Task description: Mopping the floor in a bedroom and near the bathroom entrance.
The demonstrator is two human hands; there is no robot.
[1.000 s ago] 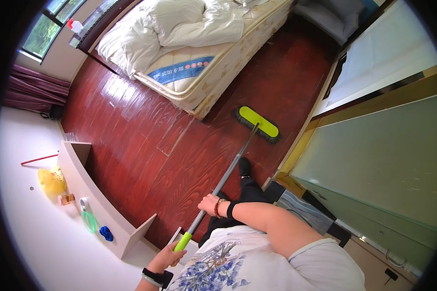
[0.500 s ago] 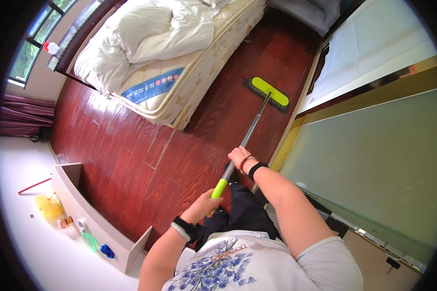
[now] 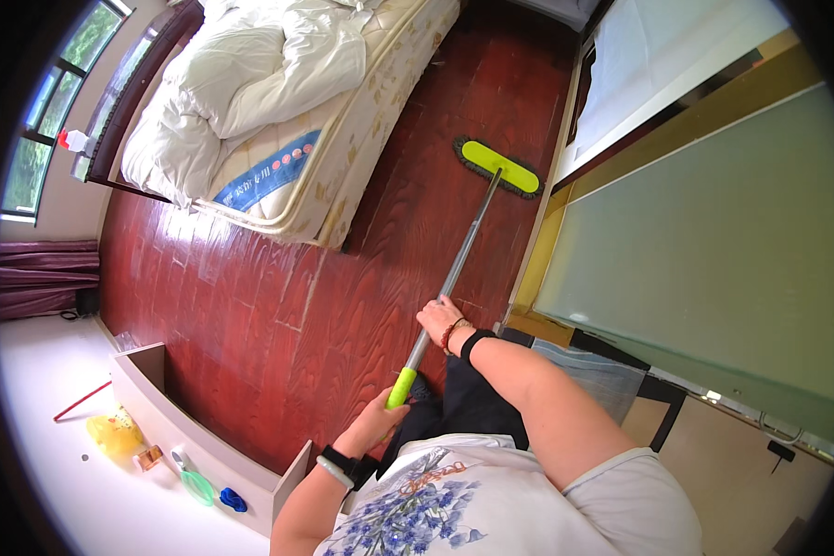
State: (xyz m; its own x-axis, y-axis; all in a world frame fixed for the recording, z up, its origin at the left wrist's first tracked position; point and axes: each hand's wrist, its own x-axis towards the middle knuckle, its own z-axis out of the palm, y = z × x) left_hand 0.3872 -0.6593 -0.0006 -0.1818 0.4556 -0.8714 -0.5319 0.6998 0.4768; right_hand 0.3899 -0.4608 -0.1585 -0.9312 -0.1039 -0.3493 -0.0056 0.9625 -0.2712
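Observation:
A flat mop (image 3: pixel 500 167) with a lime-green plate and a grey fringed pad lies on the dark red wooden floor (image 3: pixel 241 343), between the bed and the wall on the right. Its grey pole slants back toward me. My left hand (image 3: pixel 377 419) is wrapped round the lime-green grip at the pole's near end. Higher up, my right hand (image 3: pixel 442 320) closes round the grey part of the pole. The pad sits flat against the floorboards, with its right end close to the wall's base.
A mattress (image 3: pixel 380 120) with a rumpled white quilt (image 3: pixel 241 83) takes up the upper left. Frosted glass panels (image 3: pixel 704 222) line the right side. At lower left stands a white desk (image 3: pixel 208 445) bearing a yellow bag (image 3: pixel 114 433) and small items. Purple curtains (image 3: pixel 46 278) hang at far left.
The mop head has shifted slightly left and up in the picture, its plate now lying more level. Both hands have moved a little left and lower, still gripping the pole. The surroundings have turned slightly.

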